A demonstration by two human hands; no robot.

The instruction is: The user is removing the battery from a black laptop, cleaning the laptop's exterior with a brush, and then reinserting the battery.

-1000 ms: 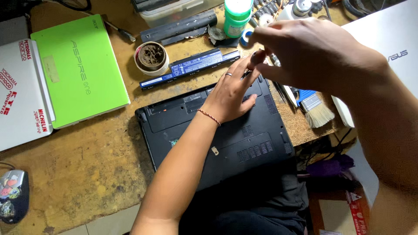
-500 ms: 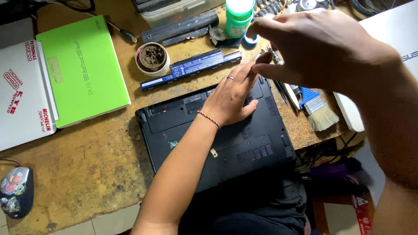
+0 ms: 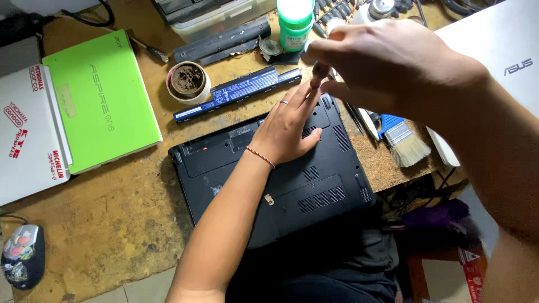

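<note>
A black laptop (image 3: 314, 185) lies upside down on the worn wooden bench, its bottom panel facing up. My left hand (image 3: 289, 126) rests flat on the upper part of that panel, fingers stretched toward the far right corner, a ring on one finger and a thin bracelet at the wrist. My right hand (image 3: 387, 67) hovers above that corner and grips a screwdriver (image 3: 316, 76) by its dark handle. The tool points down at the corner by my left fingertips. The tip itself is hidden behind my fingers.
A long black laptop battery (image 3: 236, 92) lies just beyond the laptop. A small round pot (image 3: 188, 81), a green bottle (image 3: 296, 22), a green netbook (image 3: 98, 95), a white laptop (image 3: 25, 129), a paintbrush (image 3: 404, 143), a mouse (image 3: 22, 255) and another white laptop (image 3: 499, 62) surround it.
My right hand has shifted left and slightly down, bringing the screwdriver over the laptop's far right corner. My left hand has stayed flat on the laptop.
</note>
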